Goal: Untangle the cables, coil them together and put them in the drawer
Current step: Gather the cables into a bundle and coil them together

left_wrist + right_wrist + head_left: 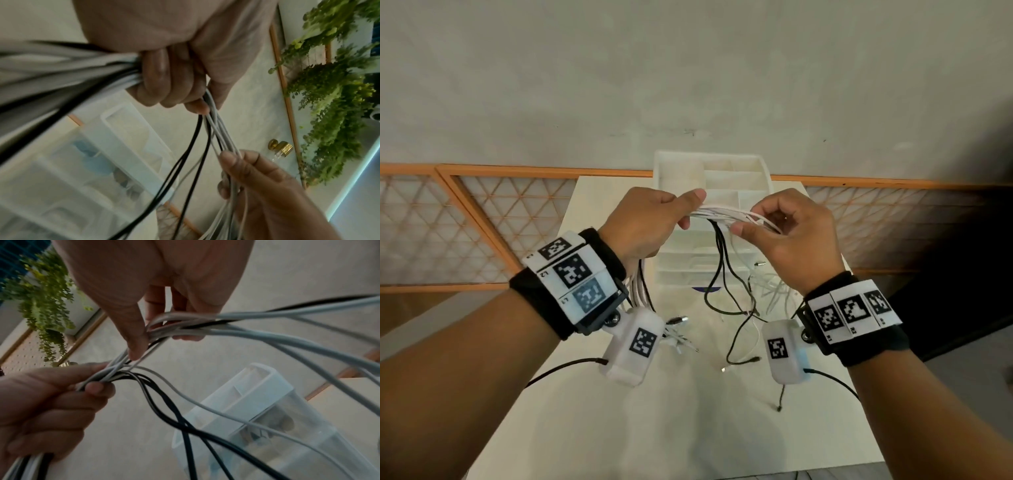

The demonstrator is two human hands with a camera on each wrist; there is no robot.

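Observation:
A bundle of white and black cables [717,214] stretches between my two raised hands, above the white table [688,411]. My left hand [685,209] grips one end of the bundle in a fist [174,81], and more strands run back under its wrist. My right hand [748,219] pinches the white strands between thumb [135,344] and fingers. Black cables [722,274] sag from the bundle down to the table. The white translucent drawer unit [753,164] stands just behind the hands, its top tray split into compartments.
Loose plugs and cable ends [743,359] lie on the table in front of the drawer unit. An orange-framed lattice panel [482,222] runs behind the table. Hanging green plants [329,97] and a brass knob [280,147] are on the wall.

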